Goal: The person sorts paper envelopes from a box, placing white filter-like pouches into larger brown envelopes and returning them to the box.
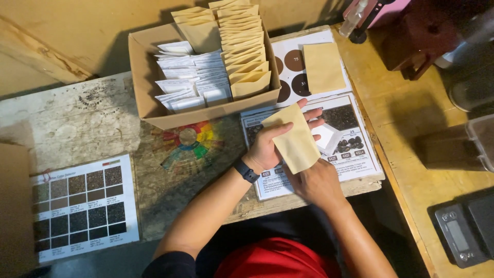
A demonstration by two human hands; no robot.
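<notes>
While both hands grip, tan envelope (297,144) between left fingers (311,116), right fingers underneath

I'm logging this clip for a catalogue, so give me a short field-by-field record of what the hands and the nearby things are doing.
left hand: left hand supports the flat tan paper envelope from behind, fingers spread
right hand: right hand grips the envelope's lower edge
wrist: dark watch band on the left wrist
box: open cardboard box holding white packets and a row of tan envelopes
loose item: second tan envelope lying on a printed sheet with brown circles
surface: worn wooden table
</notes>
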